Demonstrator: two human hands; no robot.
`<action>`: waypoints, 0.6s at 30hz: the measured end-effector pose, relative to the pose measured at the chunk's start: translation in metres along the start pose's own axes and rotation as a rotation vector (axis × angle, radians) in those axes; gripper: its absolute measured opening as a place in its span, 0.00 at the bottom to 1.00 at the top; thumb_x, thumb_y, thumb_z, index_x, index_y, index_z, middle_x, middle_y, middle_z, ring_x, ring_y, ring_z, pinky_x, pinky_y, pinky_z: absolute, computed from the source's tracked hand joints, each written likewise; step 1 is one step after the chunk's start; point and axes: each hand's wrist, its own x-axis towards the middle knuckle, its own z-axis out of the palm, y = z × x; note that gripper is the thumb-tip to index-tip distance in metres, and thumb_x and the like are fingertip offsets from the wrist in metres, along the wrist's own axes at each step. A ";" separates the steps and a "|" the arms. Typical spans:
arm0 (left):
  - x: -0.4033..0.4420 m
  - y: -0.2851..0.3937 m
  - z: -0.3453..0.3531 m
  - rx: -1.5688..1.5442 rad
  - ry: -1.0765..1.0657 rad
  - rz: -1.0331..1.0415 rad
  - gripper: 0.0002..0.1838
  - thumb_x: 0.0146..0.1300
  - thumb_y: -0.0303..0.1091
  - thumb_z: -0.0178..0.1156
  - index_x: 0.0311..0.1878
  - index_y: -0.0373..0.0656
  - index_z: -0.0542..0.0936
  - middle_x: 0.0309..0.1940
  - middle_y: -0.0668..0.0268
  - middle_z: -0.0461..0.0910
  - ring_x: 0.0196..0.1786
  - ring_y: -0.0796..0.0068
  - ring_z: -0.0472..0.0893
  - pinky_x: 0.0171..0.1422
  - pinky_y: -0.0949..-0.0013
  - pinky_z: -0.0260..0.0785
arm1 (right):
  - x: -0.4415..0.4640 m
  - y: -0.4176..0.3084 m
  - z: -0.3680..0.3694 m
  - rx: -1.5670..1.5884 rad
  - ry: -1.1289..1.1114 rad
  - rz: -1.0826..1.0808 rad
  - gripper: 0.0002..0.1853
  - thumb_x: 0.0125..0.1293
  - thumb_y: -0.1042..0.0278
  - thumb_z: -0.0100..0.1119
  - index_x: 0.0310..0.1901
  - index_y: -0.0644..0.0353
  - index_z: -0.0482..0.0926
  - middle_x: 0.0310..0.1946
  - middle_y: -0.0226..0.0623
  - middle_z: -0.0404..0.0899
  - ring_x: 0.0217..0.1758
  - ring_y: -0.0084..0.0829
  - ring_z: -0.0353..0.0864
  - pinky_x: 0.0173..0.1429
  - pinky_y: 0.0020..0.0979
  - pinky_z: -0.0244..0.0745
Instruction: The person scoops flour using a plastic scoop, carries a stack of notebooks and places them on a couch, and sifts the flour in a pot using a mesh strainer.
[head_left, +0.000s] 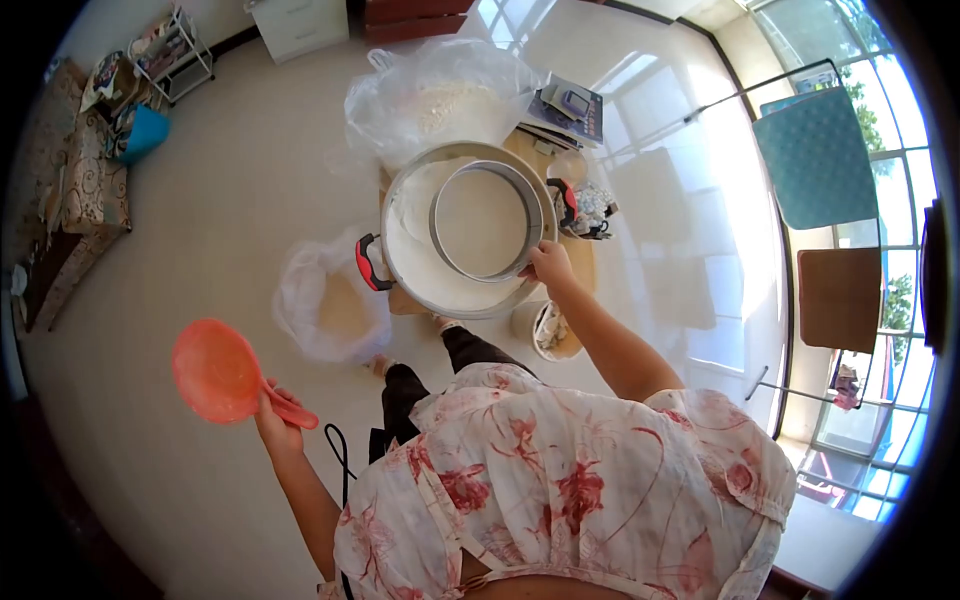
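Right grip (547,264) clamped on the sieve (535,222) over the pan (462,147); left grip (277,413) clamped on the red scoop (215,370), left of the pan; keep the sieve level.

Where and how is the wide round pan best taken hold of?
Probably from both sides at once: left handle from the left, right handle from the right, as both project outward from the pan. Keep it level; white powder lies inside.

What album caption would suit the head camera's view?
Left hand holding a red scoop, right hand gripping a round sieve over a wide pan.
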 end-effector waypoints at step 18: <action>-0.006 0.013 0.041 0.115 -0.060 -0.093 0.19 0.64 0.49 0.51 0.45 0.42 0.71 0.23 0.71 0.69 0.25 0.78 0.68 0.29 0.72 0.62 | 0.005 0.011 -0.054 0.099 0.301 -0.057 0.10 0.58 0.74 0.47 0.38 0.71 0.74 0.22 0.39 0.78 0.18 0.26 0.79 0.20 0.23 0.75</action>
